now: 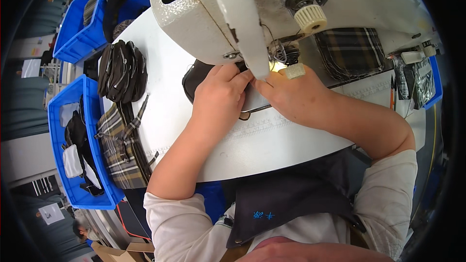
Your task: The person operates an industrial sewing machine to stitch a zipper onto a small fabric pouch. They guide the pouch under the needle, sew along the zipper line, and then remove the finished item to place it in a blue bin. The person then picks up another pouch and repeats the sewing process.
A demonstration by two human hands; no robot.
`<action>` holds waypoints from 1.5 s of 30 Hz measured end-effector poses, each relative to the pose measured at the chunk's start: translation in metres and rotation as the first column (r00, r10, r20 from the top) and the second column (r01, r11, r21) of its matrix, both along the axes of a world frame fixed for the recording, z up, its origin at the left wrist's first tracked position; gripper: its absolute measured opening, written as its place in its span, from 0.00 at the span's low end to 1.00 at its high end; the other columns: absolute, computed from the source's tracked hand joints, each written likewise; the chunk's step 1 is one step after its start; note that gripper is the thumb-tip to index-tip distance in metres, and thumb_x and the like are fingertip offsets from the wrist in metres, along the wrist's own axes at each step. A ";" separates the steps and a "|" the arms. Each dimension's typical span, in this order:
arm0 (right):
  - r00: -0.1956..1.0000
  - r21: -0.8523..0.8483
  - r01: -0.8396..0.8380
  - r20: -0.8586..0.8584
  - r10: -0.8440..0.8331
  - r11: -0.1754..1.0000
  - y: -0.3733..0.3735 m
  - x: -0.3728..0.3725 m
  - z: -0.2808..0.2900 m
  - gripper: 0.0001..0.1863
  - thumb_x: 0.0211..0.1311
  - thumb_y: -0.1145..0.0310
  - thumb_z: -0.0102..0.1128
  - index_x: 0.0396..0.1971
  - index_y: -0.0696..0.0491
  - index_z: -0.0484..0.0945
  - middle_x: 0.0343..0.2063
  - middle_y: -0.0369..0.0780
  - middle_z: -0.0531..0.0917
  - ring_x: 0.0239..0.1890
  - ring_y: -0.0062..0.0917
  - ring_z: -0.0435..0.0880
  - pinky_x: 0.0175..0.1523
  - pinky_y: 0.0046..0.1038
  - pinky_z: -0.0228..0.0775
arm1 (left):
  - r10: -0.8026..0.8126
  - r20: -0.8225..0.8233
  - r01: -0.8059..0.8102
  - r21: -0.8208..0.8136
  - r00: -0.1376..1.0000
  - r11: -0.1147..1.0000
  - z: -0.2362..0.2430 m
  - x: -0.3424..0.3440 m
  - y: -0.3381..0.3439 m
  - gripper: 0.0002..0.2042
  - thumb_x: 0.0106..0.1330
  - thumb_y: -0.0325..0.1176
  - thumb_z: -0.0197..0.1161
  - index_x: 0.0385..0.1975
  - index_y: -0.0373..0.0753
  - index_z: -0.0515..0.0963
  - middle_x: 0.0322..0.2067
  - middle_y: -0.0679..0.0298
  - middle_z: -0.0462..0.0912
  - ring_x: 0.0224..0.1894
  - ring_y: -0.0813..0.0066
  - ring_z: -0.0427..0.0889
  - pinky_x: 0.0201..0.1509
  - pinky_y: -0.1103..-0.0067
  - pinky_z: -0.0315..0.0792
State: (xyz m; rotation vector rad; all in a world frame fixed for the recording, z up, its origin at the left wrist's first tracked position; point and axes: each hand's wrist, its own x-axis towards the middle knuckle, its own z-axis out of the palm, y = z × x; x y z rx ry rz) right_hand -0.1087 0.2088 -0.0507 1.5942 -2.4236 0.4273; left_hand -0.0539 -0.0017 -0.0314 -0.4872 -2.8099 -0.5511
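Head view: a white sewing machine [189,24] on a pale worktop [162,102], two bare hands close under its head.
Black fabric piece: below the sewing machine's head, partly covered by the left hand [221,87], a dark rounded edge showing on that hand's far side.
Left fingers: bent and drawn in over the piece; whether they pinch it or only press cannot be told.
Right fingers: bent toward the needle area from the right hand [296,94], tips partly hidden by the sewing machine; grip cannot be told.
Stitching so far: judging by its place, the piece is mid-work at the sewing machine; no finished seam can be made out, so what is left on it is unclear.
Stacks: black zippered pouches [122,73] and plaid pieces [121,150] left of the sewing machine, a plaid panel [352,51] beneath its arm; which are done or waiting does not show.
Writing: blue stitched characters [263,215] on the dark apron [291,194], nearer the wearer than the sewing machine; ruler markings [272,125] along the worktop in front of it; no brand mark clear on its casing.
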 end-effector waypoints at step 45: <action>0.980 0.069 0.009 -0.200 0.005 0.998 0.005 -0.001 0.002 0.18 0.53 0.72 0.67 0.46 0.58 0.84 0.40 0.38 0.81 0.34 0.25 0.86 0.32 0.27 0.77 | 0.029 0.004 -0.029 -0.058 1.000 0.998 0.009 0.006 0.006 0.16 0.63 0.36 0.71 0.48 0.34 0.87 0.50 0.58 0.82 0.54 0.60 0.81 0.49 0.70 0.83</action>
